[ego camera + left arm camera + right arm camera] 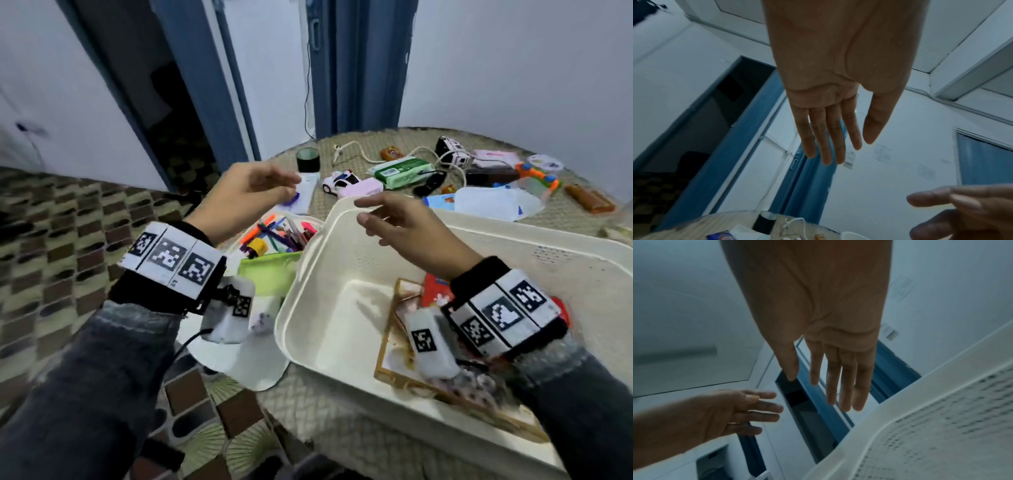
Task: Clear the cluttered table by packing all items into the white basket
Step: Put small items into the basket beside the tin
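The white basket [346, 219] sits on the table's near right and holds a wooden frame [387, 356] and a red packet [435, 287]. My left hand [253, 188] hovers empty, fingers straight, above a box of coloured pens [277, 233] left of the basket. My right hand [387, 219] hovers empty over the basket's far left corner, fingers straight. Both wrist views show flat open palms, the left hand [834, 123] and the right hand [830, 366]; the basket's perforated wall [941, 418] fills the right wrist view's lower right.
Across the far table lie a toy police car [339, 181], a pink box [359, 188], a green tissue pack [404, 171], a dark cup [307, 159], white cables, a toy truck [452, 152] and an orange toy [537, 176]. A green pouch [270, 270] lies by the pens. The table edge drops off at left.
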Available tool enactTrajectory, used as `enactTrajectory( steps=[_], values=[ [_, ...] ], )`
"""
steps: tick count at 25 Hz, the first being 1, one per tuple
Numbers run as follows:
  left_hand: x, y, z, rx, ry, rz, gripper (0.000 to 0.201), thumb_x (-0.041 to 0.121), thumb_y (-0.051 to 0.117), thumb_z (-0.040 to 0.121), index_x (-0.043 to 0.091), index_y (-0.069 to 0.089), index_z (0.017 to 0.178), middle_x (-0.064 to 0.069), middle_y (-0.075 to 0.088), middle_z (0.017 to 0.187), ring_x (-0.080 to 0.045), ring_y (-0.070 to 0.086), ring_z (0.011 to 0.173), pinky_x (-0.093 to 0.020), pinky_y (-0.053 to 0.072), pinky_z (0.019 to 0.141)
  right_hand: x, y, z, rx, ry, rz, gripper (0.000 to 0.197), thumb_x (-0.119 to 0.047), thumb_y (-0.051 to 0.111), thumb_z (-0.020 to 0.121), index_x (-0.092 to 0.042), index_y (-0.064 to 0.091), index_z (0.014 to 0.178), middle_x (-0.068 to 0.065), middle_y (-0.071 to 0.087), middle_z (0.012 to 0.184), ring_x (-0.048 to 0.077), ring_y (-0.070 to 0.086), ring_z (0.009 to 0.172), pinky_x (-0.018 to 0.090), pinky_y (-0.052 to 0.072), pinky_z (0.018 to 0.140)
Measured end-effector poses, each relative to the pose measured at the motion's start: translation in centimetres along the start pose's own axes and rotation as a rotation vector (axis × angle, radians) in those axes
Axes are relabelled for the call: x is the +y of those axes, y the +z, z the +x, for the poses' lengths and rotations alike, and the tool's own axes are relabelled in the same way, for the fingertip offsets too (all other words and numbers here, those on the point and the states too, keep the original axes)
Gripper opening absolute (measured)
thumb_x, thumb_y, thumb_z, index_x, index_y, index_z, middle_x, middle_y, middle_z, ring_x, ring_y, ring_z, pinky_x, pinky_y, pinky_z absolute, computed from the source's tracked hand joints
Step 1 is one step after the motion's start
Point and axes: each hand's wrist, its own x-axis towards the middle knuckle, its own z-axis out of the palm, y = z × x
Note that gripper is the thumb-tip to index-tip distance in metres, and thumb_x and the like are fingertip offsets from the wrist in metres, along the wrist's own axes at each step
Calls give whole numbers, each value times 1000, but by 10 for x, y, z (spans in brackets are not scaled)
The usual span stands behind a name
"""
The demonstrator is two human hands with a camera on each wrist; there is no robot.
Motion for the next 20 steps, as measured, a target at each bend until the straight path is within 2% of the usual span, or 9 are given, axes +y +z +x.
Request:
enactTrajectory(
  steps=[1, 3, 6, 9, 11, 13, 15, 18, 20],
  values=[
    [-8, -12, -7, 30, -9, 1, 21, -1, 59, 89, 4, 65, 108, -2, 68, 98, 5, 61, 82, -9, 46, 81, -10, 11, 3, 1, -16, -2, 26, -29, 60, 92, -20, 62, 116, -4, 64, 87, 12, 61, 82, 29, 49, 75],
    [-27, -42, -26, 94, -27, -8, 22, -1, 58, 89, 1, 65, 110, 0, 68, 97, 7, 61, 81, -8, 45, 78, -33, 40, 7, 1, -56, -33, 27, -28, 59, 92, -16, 61, 117, -8, 62, 86, 3, 58, 75, 19, 45, 69],
    [-57, -82, -52, 146, -41, -11, 21, -1, 58, 89, 0, 65, 109, 3, 67, 95, 10, 61, 77, -5, 43, 71, -65, 85, 7, 14, -91, -112, 28, -28, 58, 93, -14, 61, 117, -4, 62, 91, -3, 54, 69, 7, 41, 62],
    [-85, -107, -76, 126, -52, -27, 22, -5, 57, 89, -3, 63, 110, -2, 66, 95, 13, 60, 74, -4, 43, 68, -94, 124, 4, 64, -62, -161, 26, -29, 56, 94, -14, 60, 115, -6, 59, 86, -2, 52, 68, 15, 40, 66],
    [-108, -121, -93, 87, -72, -39, 23, -7, 56, 89, -4, 62, 111, -2, 64, 94, 15, 59, 71, -3, 42, 65, -107, 156, 1, 84, -29, -141, 22, -28, 57, 94, -16, 61, 112, -6, 59, 77, 1, 53, 66, 15, 40, 63],
    [-135, -132, -109, 52, -97, -42, 23, -7, 56, 89, -3, 63, 110, 0, 65, 92, 15, 59, 71, -3, 42, 64, -112, 190, -5, 61, -4, -145, 20, -25, 58, 93, -14, 62, 110, -8, 58, 74, 3, 53, 64, 16, 39, 59],
    [-163, -138, -124, 20, -140, -59, 22, -6, 56, 89, -1, 65, 108, 2, 66, 91, 13, 59, 72, -5, 43, 66, -105, 221, -15, 32, 45, -150, 22, -23, 59, 93, -10, 62, 110, -10, 56, 75, 6, 53, 67, 22, 39, 65],
    [-198, -135, -142, -23, -210, -110, 19, -4, 57, 89, 5, 66, 103, 3, 68, 90, 5, 63, 78, -16, 47, 75, -78, 254, -35, -26, 177, -137, 24, -24, 58, 93, -11, 62, 112, 3, 65, 84, 15, 60, 76, 25, 40, 66],
    [-214, -130, -154, -42, -245, -139, 18, -3, 57, 89, 9, 66, 99, -1, 68, 89, -6, 63, 84, -18, 46, 75, -59, 271, -49, -58, 258, -133, 22, -24, 58, 93, -13, 62, 112, 8, 67, 88, 20, 62, 83, 27, 43, 69]
  ],
)
